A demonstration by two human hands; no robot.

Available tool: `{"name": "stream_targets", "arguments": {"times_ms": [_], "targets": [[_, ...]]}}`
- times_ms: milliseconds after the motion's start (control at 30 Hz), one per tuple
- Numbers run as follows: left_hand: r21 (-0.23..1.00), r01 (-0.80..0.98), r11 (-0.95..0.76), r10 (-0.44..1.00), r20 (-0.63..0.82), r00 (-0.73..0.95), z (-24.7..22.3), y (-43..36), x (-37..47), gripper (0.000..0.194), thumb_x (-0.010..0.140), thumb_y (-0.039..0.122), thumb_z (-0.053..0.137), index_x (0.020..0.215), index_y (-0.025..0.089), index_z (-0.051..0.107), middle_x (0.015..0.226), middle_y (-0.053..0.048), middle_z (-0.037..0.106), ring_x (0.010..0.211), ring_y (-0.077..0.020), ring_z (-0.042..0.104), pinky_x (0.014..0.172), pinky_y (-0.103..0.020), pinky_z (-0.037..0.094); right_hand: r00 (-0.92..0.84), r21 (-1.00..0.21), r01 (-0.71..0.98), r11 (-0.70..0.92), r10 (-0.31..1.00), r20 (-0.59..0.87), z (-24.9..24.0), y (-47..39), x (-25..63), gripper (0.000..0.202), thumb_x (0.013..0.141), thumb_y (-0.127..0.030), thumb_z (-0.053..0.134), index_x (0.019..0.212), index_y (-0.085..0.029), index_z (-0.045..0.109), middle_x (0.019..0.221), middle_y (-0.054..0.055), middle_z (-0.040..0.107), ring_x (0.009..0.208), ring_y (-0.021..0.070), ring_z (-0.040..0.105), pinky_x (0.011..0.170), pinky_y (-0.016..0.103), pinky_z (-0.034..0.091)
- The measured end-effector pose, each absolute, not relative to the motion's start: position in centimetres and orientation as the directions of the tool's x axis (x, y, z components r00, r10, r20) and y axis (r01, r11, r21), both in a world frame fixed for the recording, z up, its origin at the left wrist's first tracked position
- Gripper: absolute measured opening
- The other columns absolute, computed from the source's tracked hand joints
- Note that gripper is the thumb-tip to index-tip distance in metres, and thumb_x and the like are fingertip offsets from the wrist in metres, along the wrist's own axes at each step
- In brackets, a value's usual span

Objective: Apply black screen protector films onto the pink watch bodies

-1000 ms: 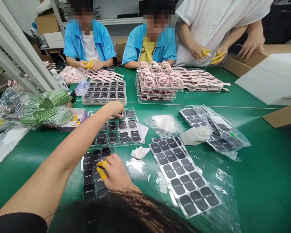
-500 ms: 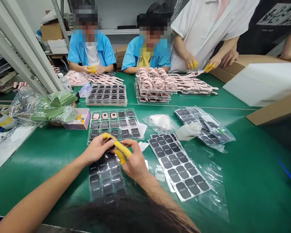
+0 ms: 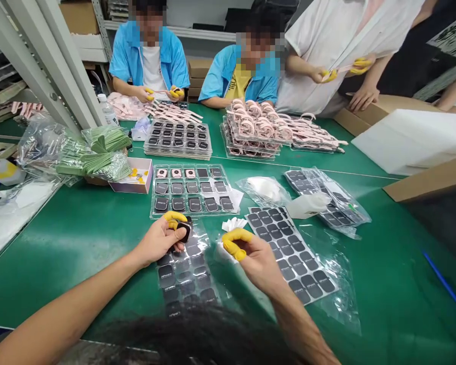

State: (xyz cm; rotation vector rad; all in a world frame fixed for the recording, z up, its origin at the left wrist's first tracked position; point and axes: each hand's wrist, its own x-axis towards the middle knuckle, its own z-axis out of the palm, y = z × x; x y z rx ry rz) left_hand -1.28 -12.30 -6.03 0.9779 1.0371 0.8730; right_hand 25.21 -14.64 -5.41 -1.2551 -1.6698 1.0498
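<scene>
Watch heads (image 3: 194, 204) sit in three rows in a clear plastic tray (image 3: 152, 196); most show dark squares, three show round sensors in pinkish frames. Beside it, we see yellow finger cots (image 3: 137, 177) in a small box (image 3: 131, 188). Another black watch head (image 3: 184, 232), rounded and glossy, is over the far end of a dark sticker sheet (image 3: 188, 289). Our left hand (image 3: 155, 241) grips it, thumb across its face. Our right hand (image 3: 258, 256) has a narrow grip, fingertips close together; we cannot tell whether it pinches anything.
</scene>
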Motion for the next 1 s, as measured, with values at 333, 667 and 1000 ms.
{"name": "stream_targets", "arguments": {"times_ms": [333, 667, 1000], "targets": [[0.943, -0.096, 0.317, 0.915, -0.278, 0.293, -7.0, -11.8, -1.3, 0.072, 0.063, 0.029, 0.104, 0.125, 0.019, 0.069, 0.105, -0.003, 0.077, 0.071, -0.0106, 0.073, 0.070, -0.026, 0.057, -0.224, -0.438, 0.851, 0.290, 0.955, 0.196, -6.9, -9.2, 30.9, 0.045, 0.085, 0.004, 0.059, 0.105, -0.026, 0.086, 0.115, 0.016, 0.079, 0.107, 0.0335, 0.074, 0.096, 0.052, 0.056], [0.919, -0.073, 0.388, 0.871, -0.339, 0.356, -7.5, -12.2, -1.1, 0.074, 0.050, 0.020, 0.106, 0.113, 0.018, 0.068, 0.084, -0.002, 0.082, 0.079, -0.0222, 0.082, 0.077, -0.033, 0.063, -0.461, -0.626, 0.391, 0.675, 0.732, 0.502, -7.0, -11.8, 20.7, 0.024, 0.097, -0.015, 0.067, 0.107, -0.032, 0.082, 0.098, 0.005, 0.076, 0.083, 0.0230, 0.073, 0.069, 0.036, 0.061], [0.939, -0.025, 0.343, 0.886, -0.315, 0.339, -7.5, -12.3, -0.9, 0.055, 0.059, 0.012, 0.090, 0.111, 0.018, 0.072, 0.083, 0.003, 0.078, 0.073, -0.0144, 0.075, 0.071, -0.026, 0.057, -0.372, -0.557, 0.509, 0.656, 0.752, 0.544, -8.2, -12.7, 20.0, 0.013, 0.100, -0.018, 0.070, 0.106, -0.028, 0.077, 0.086, 0.002, 0.067, 0.076, 0.0214, 0.063, 0.065, 0.035, 0.052]]}}
